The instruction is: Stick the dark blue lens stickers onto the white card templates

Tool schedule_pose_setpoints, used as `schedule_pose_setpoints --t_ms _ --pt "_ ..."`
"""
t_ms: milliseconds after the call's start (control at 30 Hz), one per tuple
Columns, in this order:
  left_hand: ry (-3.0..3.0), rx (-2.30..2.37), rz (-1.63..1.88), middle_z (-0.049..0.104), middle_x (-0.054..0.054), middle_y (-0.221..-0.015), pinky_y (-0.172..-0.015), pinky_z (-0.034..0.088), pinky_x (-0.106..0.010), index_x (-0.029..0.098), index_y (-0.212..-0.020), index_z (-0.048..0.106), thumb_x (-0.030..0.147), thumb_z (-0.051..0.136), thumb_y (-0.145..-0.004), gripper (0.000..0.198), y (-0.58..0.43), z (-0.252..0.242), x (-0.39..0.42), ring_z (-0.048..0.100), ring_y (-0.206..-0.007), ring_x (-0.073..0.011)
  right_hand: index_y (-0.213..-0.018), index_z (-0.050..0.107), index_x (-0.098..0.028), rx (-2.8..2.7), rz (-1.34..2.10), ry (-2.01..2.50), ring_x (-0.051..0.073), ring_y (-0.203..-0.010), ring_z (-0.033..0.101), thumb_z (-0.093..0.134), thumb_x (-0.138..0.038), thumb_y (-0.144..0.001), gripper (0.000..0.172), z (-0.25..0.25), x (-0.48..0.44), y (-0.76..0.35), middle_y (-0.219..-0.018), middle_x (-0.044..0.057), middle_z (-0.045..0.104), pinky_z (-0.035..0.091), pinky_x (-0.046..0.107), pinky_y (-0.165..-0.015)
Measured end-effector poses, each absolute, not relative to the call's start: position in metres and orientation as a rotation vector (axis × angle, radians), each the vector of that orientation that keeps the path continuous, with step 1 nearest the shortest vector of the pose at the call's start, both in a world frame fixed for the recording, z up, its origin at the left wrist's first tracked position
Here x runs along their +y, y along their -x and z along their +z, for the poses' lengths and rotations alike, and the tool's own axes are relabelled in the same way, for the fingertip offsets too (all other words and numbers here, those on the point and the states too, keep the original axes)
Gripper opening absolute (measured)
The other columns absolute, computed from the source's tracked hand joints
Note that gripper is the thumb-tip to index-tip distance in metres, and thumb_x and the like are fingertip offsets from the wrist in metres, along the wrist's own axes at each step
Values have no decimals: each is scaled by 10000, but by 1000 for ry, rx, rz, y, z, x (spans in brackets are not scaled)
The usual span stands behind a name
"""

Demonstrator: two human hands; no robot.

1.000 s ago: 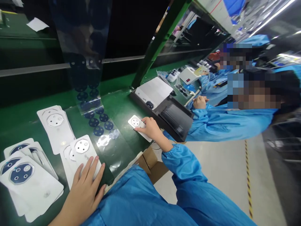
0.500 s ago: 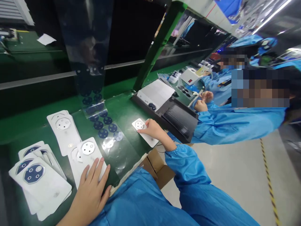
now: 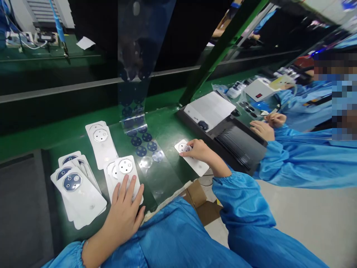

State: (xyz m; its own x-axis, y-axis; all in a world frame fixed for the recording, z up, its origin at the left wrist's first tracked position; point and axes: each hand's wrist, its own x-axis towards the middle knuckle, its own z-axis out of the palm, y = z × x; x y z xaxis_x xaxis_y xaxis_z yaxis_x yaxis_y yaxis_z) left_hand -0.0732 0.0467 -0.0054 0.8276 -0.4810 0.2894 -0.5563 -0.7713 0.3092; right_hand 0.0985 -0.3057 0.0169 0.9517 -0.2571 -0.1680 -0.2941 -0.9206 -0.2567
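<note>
My left hand (image 3: 124, 212) lies flat, fingers apart, on a small stack of white phone back covers (image 3: 124, 167) with round camera cut-outs. My right hand (image 3: 199, 152) rests on a single white back cover (image 3: 195, 165) at the green bench's near edge, fingertips at its camera ring. Between the two hands lies a clear film strip (image 3: 143, 147) carrying several dark round lens stickers; it hangs down from above.
A fanned pile of white covers with dark lens rings (image 3: 75, 190) sits at left, another white pile (image 3: 100, 143) behind. A black tray (image 3: 237, 145) with a white sheet stands at right. A co-worker in blue (image 3: 301, 156) works there. A cardboard box (image 3: 199, 201) sits below the bench.
The view has swung to the left, so everything sits further right in the frame. Both hands stay on the same covers. The co-worker's hands have shifted slightly.
</note>
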Motion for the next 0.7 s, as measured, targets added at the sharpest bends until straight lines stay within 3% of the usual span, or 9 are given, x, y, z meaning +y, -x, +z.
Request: schedule_pose_setpoints --t_ms 167,267,367,433,533,700 --pt "-2631 -789 290 355 -202 -1593 -1160 246 -567 156 -1431 539 388 527 -975 512 74 -8 48 214 -1514 -432 -974 598 -168 414 215 2776 275 -788 645 861 -371 -636 473 30 -293 -92 -873 80 648 484 340 -699" --pt "-2628 -788 335 284 -237 -1614 -1154 250 -578 151 -1475 485 367 552 -958 564 76 -7 49 186 -1516 -452 -1274 479 -147 356 78 2733 261 -731 648 707 -342 -807 555 46 -275 -83 -880 72 657 488 354 -681" --pt "-2589 -770 474 147 -238 -1655 -1168 224 -579 163 -1543 382 346 585 -944 659 80 -6 49 138 -1528 -446 -1465 302 -200 83 -12 2361 236 -700 671 601 -372 -908 656 56 -235 -69 -990 77 681 526 358 -643" --pt "-2522 -772 604 74 -216 -1672 -1179 211 -572 184 -1594 265 357 575 -955 731 82 -6 50 116 -1537 -425 -1431 372 -240 -113 134 2017 241 -788 708 626 -408 -914 599 54 -197 -58 -1037 75 695 569 350 -646" --pt "-2450 -806 689 68 -184 -1681 -1195 191 -555 207 -1613 198 414 519 -985 735 83 -7 51 111 -1545 -392 -1256 558 -231 -378 300 1891 228 -880 716 679 -382 -913 393 39 -145 -52 -1022 55 723 600 359 -755" --pt "-2658 -763 358 298 -207 -1618 -1197 177 -541 134 -1453 512 465 518 -977 579 77 -10 50 204 -1519 -415 -1279 638 -189 -825 -121 2208 279 -1280 559 588 -310 -999 309 18 -135 -91 -1339 137 635 433 487 -1113"
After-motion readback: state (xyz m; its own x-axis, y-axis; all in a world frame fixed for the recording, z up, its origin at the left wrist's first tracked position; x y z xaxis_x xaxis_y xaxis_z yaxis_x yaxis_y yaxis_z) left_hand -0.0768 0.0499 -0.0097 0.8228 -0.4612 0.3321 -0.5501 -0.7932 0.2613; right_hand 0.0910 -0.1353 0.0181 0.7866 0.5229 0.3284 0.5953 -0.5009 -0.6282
